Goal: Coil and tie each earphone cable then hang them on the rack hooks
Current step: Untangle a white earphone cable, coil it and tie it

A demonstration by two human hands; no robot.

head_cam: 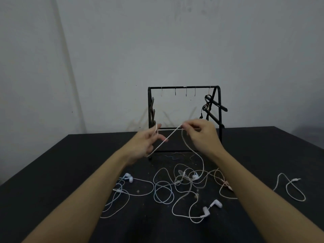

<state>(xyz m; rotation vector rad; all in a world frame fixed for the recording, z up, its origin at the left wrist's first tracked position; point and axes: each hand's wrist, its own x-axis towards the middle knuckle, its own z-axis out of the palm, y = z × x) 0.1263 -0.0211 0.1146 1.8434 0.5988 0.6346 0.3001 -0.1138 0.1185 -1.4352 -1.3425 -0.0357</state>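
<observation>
Far left of table: matte black tabletop (52, 172), bare forearm stretching in from the near edge.
Left earbud pair: small white plastic earbuds (128, 178) lying on the table, pale thin cable loops (116, 199) trailing towards the near edge.
Left hand (145, 144): raised above the table, fingers curled, thin white earphone cable (168, 137) looped around the fingertips and gripped.
Cable span: pulled taut on a diagonal, up from left hand to right hand, then dropping in a slack curve to the tangle below.
Centre tangle: heap of white earphone cables (177, 183) overlapping on the table, which strand belongs to which impossible to tell.
Rack: black metal frame rack (184, 87) standing at the far edge behind the hands, small wire hooks (186, 92) hanging along the top bar.
Right hook: coiled black earphone bundle (206, 106) hanging by the rack's right side.
Right hand (199, 132): pinching the same white cable between thumb and fingertips, level with the rack's lower bar.
Near right: second pair of white earbuds (211, 208) resting on the table.
Far right: lone white cable with a plug end (291, 188) curling well apart from the tangle.
</observation>
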